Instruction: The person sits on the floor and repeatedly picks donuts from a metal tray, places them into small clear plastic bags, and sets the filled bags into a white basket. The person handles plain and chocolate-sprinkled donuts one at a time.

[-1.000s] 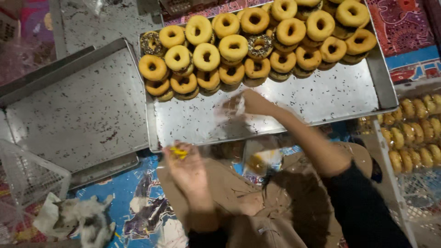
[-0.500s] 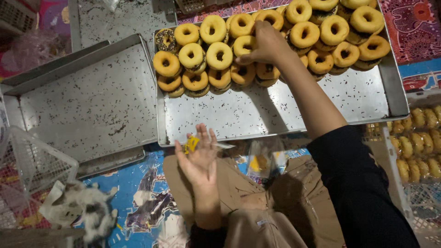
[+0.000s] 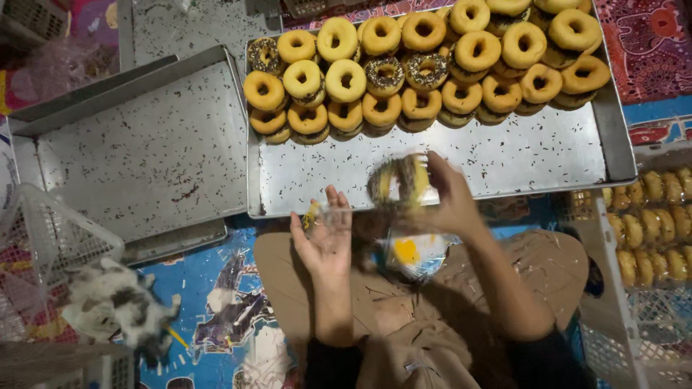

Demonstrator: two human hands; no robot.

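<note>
- Two hands were in view over the lap, both the person's own, and I watched them from the head camera.
- Right hand (image 3: 450, 198): its fingers were curled around one doughnut (image 3: 398, 181), chocolate-sprinkled and smeared by motion blur, held in the air just above the near edge of the tray (image 3: 504, 155).
- Left hand (image 3: 324, 241): palm up, fingers stretched wide, with a thin clear wrapper (image 3: 328, 215) and a small yellow tie (image 3: 311, 214) at the fingertips. I could not tell whether the thumb pinned the wrapper.
- The doughnut sat between the tray and the left hand, near the wrapper but not touching it.
- On the far half of the tray the stacked doughnuts (image 3: 425, 65) lay in overlapping rows, some plain and glazed, some sprinkled. The near half was bare metal strewn with sprinkles.
- I judged the step in hand to be the carry from tray to wrapper, with the doughnut picked but not yet wrapped.
- By my reading, the next move called for the wrapper's mouth to be held open and steady, and for the doughnut to go in edge-first without smearing its topping.
- An empty second tray (image 3: 144, 151) lay to the left, a printed bag (image 3: 412, 252) rested in the lap, and a crate (image 3: 652, 230) of doughnuts stood at right.
</note>
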